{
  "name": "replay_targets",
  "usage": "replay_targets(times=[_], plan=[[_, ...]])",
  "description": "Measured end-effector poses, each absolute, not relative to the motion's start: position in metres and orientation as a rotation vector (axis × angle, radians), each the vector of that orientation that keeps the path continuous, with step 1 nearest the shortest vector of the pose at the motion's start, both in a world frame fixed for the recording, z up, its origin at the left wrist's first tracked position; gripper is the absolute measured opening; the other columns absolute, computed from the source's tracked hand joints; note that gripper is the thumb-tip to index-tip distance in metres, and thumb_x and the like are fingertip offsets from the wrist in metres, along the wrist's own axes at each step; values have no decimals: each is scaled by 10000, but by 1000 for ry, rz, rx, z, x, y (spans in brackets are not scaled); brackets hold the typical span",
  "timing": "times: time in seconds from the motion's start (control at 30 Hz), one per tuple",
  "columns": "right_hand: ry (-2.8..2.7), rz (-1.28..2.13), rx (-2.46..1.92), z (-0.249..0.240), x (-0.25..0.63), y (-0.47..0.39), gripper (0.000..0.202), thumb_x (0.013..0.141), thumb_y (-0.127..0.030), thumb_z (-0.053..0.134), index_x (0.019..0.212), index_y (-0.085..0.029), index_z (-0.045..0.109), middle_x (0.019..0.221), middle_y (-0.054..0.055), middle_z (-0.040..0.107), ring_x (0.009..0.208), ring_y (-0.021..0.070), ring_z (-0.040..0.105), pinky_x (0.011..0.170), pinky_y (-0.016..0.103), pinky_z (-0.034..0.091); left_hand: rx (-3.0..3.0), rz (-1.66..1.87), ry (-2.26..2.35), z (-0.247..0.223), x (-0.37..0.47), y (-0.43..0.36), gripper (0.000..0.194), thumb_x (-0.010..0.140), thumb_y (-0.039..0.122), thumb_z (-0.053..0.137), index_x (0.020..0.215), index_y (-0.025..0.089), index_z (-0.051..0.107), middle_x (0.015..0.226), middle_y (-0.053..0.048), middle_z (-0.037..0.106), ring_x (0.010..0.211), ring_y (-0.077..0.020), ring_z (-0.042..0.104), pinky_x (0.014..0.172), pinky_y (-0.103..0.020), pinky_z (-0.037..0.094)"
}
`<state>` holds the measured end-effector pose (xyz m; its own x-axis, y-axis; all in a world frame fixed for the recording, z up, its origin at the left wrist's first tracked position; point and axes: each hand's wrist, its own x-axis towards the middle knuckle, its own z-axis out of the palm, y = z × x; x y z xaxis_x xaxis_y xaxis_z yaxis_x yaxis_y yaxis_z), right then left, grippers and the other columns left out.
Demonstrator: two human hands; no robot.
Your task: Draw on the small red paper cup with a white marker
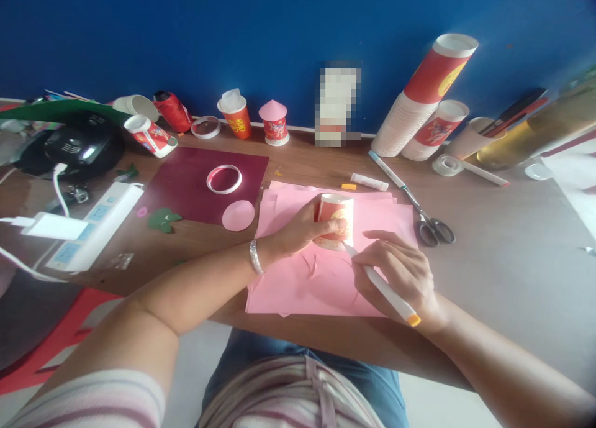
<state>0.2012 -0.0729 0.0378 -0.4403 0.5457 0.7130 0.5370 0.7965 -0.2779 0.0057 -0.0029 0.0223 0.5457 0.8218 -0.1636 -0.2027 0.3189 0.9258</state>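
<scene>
My left hand is closed around a red and white paper cup, which it holds over a stack of pink paper sheets. Pinched in my right hand is a white marker pen with an orange end. The pen's tip is at the cup's lower rim; whether it touches is too small to tell. Behind the cup lie an orange pen cap and a white glue stick. A pink paper disc rests left of my left hand.
Scissors and a pen lie to the right. Along the blue wall stand a tall cup stack and a cup with a pink cone roof. A power strip with cables is at left, near a dark red sheet bearing a paper ring.
</scene>
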Motion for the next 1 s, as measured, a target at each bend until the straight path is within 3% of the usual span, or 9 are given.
replay_targets(times=[1.0], plan=[[-2133, 51, -769, 33, 201, -74, 238, 829, 31, 640, 909, -185, 584, 689, -46, 578, 598, 91, 510, 918, 388, 633, 1041, 763, 722, 19, 7, -2, 544, 811, 355, 811, 1243, 164, 541, 1069, -67, 604, 917, -165, 612, 772, -304, 552]])
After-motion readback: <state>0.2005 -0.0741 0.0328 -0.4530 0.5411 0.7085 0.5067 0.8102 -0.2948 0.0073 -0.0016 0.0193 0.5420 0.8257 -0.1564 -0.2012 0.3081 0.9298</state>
